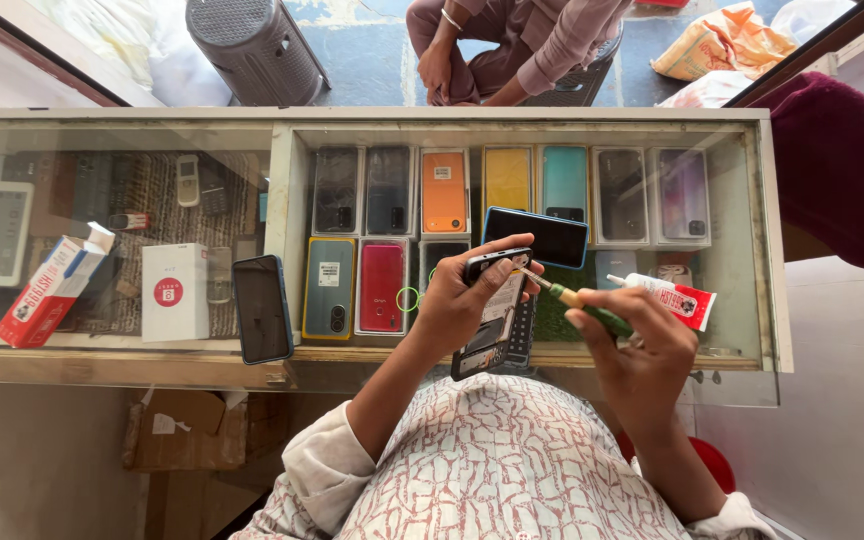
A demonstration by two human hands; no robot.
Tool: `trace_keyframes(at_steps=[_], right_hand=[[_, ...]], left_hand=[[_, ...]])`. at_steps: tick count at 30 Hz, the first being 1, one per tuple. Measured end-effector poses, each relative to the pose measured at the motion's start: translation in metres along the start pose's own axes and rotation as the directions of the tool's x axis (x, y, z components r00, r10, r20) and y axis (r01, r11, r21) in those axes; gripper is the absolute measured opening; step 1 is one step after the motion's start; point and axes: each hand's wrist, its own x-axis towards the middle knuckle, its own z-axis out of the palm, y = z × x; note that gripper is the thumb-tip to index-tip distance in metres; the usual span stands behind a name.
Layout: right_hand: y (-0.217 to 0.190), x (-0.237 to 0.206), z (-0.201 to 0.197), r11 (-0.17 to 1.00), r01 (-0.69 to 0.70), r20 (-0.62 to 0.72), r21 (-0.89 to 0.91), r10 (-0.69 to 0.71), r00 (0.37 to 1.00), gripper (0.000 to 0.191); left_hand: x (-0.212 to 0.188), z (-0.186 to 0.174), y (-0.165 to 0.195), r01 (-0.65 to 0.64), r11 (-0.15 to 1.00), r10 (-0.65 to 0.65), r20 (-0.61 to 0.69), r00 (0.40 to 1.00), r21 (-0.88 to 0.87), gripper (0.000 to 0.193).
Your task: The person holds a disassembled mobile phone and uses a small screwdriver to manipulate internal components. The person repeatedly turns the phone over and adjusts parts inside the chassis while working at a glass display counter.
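A glass counter point(252, 115) ran across the view, with rows of phones shut away under its top and a tiled floor beyond it. At the counter's far left end the glare on the glass made the things beneath hard to make out; a red and white box point(47, 292) and a white box point(174, 291) rested on top there. Right of those, a dark phone point(261, 308) lay face up near the counter's front edge, with bare glass around it.

Toward the middle of the counter, the left hand point(457, 300) was closed around an opened phone point(492, 312), held tilted above the front edge; its lower end was cut off behind the wrist. Another dark phone point(536, 237) lay just behind it on the glass. The right hand point(637, 350) gripped a green-handled screwdriver point(577, 300), its tip touching the opened phone. A white and red glue tube point(664, 295) lay just behind that hand. Beyond the counter's far edge, another person point(512, 45) sat, cut off at the top of the view.
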Motion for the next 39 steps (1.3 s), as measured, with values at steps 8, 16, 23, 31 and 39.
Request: trace_keyframes(at_steps=[8,16,23,31,39], right_hand=[[-0.025,0.008,0.006,0.995,0.035,0.026,-0.091,-0.032,0.999,0.023],[-0.024,0.008,0.004,0.998,0.027,0.021,-0.053,-0.026,0.999,0.020],[-0.023,0.001,-0.001,0.995,0.018,0.024,-0.099,-0.016,1.000,0.020],[-0.032,-0.007,-0.006,0.990,0.005,-0.006,-0.144,-0.006,1.000,0.020],[-0.038,-0.007,-0.014,0.992,0.008,0.009,-0.123,-0.007,1.000,0.018]], left_hand=[[-0.007,0.011,0.013,0.009,0.920,0.060,-0.164,0.985,0.392,0.041],[-0.011,0.020,0.018,-0.026,0.843,0.144,-0.179,0.973,0.537,0.040],[-0.015,0.026,0.016,-0.082,0.804,0.201,-0.140,0.970,0.588,0.043],[-0.022,0.038,0.012,-0.035,0.798,0.178,-0.179,0.968,0.602,0.042],[-0.027,0.046,0.011,0.020,0.810,0.116,-0.194,0.974,0.586,0.042]])
